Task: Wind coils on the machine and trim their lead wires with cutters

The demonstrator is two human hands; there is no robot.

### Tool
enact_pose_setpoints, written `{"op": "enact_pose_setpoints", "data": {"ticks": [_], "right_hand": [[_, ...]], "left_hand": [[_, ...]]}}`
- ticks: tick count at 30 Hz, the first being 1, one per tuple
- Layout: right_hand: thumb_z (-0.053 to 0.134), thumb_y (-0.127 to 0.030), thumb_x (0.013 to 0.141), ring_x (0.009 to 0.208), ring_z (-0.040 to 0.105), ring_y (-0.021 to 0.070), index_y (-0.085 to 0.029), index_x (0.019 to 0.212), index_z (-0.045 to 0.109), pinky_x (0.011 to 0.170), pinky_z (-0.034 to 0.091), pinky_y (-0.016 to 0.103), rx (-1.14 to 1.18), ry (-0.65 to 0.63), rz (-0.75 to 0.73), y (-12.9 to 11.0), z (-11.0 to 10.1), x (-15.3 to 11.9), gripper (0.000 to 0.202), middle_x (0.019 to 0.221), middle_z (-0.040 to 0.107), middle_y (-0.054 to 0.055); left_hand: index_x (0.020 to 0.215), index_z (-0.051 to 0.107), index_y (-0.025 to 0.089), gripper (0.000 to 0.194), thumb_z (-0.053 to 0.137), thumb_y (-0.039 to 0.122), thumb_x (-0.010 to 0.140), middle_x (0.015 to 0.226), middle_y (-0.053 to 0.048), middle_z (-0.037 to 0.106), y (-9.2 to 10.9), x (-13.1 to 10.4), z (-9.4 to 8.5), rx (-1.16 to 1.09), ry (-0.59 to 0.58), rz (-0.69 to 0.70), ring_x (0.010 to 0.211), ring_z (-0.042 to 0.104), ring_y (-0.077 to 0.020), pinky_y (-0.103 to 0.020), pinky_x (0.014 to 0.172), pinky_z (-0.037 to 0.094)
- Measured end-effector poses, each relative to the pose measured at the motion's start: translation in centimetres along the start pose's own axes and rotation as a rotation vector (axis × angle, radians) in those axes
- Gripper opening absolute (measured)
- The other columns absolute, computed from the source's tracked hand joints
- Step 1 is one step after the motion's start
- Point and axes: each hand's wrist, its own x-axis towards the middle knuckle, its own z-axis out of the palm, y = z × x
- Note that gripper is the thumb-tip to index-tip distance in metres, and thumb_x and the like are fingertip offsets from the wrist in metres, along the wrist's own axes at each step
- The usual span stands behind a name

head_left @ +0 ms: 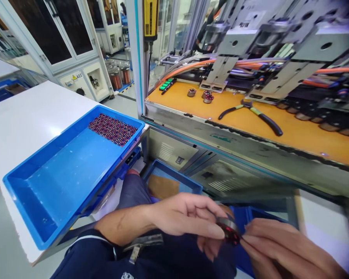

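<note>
My left hand (192,219) grips a small motor stator (229,228), a round part with a grey metal rim and dark red bits on its face. Thumb and fingers close round its side, over my lap. To the right, my right hand (282,246) is closed, its fingertips pinched together at the stator's right edge. Whatever sits between those fingertips is too small and blurred to make out. Similar round parts (208,99) stand on the orange bench top (189,106) of the machine ahead.
Left, a blue tray (66,166) on a white table (31,108) holds many small dark red parts packed at its far end. Cutting pliers (251,110) with black and yellow handles lie on the bench below machine fixtures (221,71). Below stands another blue bin (174,174).
</note>
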Motion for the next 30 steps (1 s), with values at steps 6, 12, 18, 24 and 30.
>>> {"op": "enact_pose_setpoints", "data": {"ticks": [6, 12, 18, 24, 30], "right_hand": [[0.058, -0.014, 0.092, 0.069, 0.063, 0.0131, -0.015, 0.09, 0.061, 0.065, 0.053, 0.025, -0.123, 0.03, 0.116, -0.1, 0.4, -0.2, 0.004, 0.08, 0.063, 0.005], [0.054, -0.013, 0.093, 0.07, 0.063, 0.012, -0.015, 0.089, 0.059, 0.063, 0.052, 0.023, -0.022, -0.022, 0.114, -0.5, 0.0, 0.1, 0.007, 0.079, 0.062, 0.004], [0.054, -0.009, 0.092, 0.071, 0.063, 0.0114, -0.016, 0.084, 0.06, 0.066, 0.053, 0.023, 0.058, -0.054, 0.021, -0.2, -0.4, 0.0, 0.012, 0.077, 0.062, 0.003], [0.058, -0.014, 0.091, 0.07, 0.065, 0.0136, -0.016, 0.086, 0.064, 0.068, 0.055, 0.025, -0.059, -0.031, 0.094, -0.6, -0.2, 0.0, 0.008, 0.077, 0.066, 0.005], [0.058, -0.007, 0.088, 0.07, 0.064, 0.0117, -0.014, 0.087, 0.062, 0.063, 0.054, 0.021, 0.063, 0.056, 0.328, -1.1, 0.2, 1.3, 0.008, 0.077, 0.066, 0.005]], "left_hand": [[0.1, 0.062, 0.017, 0.043, 0.087, 0.028, 0.067, 0.092, -0.005, 0.07, 0.7, -0.2, 1.1, 0.004, 0.198, 0.247, 0.071, 0.072, -0.0134, -0.022, 0.06, 0.056], [0.077, 0.062, 0.017, 0.035, 0.092, 0.023, 0.058, 0.105, -0.007, 0.071, 1.6, -0.3, 1.6, -0.191, 0.179, 0.358, 0.117, 0.064, -0.0277, -0.041, 0.094, 0.054], [0.094, 0.063, 0.014, 0.046, 0.079, 0.051, 0.072, 0.072, -0.001, 0.067, 0.3, -0.2, 0.5, -0.114, 0.092, -0.047, 0.056, 0.063, -0.0082, -0.018, 0.056, 0.047], [0.103, 0.055, 0.019, 0.025, 0.071, 0.026, 0.085, 0.073, 0.002, 0.068, 0.4, -0.5, 0.7, -0.029, 0.053, 0.128, 0.056, 0.068, -0.0101, -0.017, 0.052, 0.051], [0.087, 0.061, 0.019, 0.03, 0.079, 0.002, 0.07, 0.121, -0.001, 0.064, 1.5, -0.5, 1.5, 0.122, 0.262, 0.432, 0.099, 0.072, -0.0184, -0.029, 0.085, 0.058]]}}
